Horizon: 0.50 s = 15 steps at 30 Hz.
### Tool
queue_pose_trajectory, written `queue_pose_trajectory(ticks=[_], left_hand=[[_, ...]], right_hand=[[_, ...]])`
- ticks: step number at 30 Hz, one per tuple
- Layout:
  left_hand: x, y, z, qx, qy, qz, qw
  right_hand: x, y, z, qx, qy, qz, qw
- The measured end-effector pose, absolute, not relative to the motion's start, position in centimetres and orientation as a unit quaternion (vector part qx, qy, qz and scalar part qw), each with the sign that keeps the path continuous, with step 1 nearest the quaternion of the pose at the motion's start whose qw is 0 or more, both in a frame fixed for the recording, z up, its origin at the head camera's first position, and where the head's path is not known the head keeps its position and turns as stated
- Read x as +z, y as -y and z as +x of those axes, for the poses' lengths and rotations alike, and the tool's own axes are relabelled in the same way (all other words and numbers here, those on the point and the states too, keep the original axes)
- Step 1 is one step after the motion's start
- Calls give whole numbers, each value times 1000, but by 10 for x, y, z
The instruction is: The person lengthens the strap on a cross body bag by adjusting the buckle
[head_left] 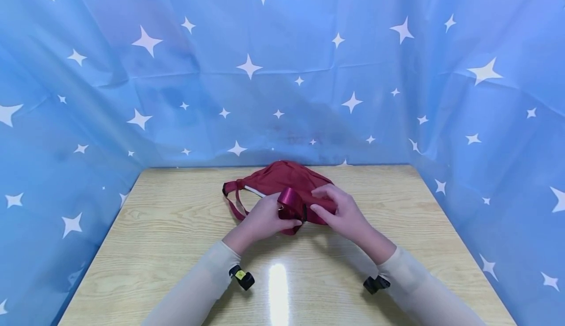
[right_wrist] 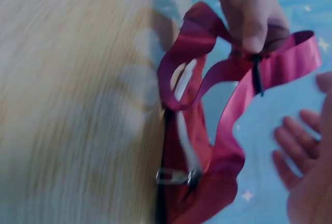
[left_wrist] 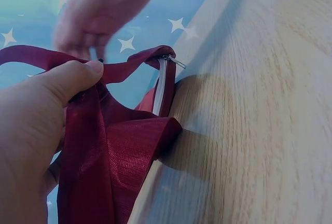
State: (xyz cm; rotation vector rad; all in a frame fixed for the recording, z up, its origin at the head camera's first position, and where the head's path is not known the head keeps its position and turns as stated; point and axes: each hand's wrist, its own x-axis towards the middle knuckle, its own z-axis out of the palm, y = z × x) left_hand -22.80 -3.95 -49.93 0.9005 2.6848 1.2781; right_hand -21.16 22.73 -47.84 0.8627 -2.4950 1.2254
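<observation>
Fingers of left hand pinch strap; right hand, fingers parted, near it; bag just beyond both.

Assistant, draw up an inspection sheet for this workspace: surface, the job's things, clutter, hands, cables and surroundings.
Surface: wood-grain table, with a bright reflection toward the near side.
Job's things: red bag lying toward the far edge; its strap is looped and carries a black slider; a metal zip pull shows.
Clutter: nothing seen.
Left hand: holds the strap.
Right hand: close beside the strap, no grip visible.
Cables: nothing seen.
Surroundings: blue star-patterned curtain behind and at both sides.
</observation>
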Motion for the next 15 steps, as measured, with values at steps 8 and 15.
queue_pose_trajectory(ticks=[8, 15], left_hand=[[-500, 40, -228, 419, -861, 289, 16], [-500, 41, -229, 429, -855, 291, 19]], right_hand=[[-496, -235, -216, 321, 899, 292, 55], [-495, -235, -216, 331, 887, 311, 85]])
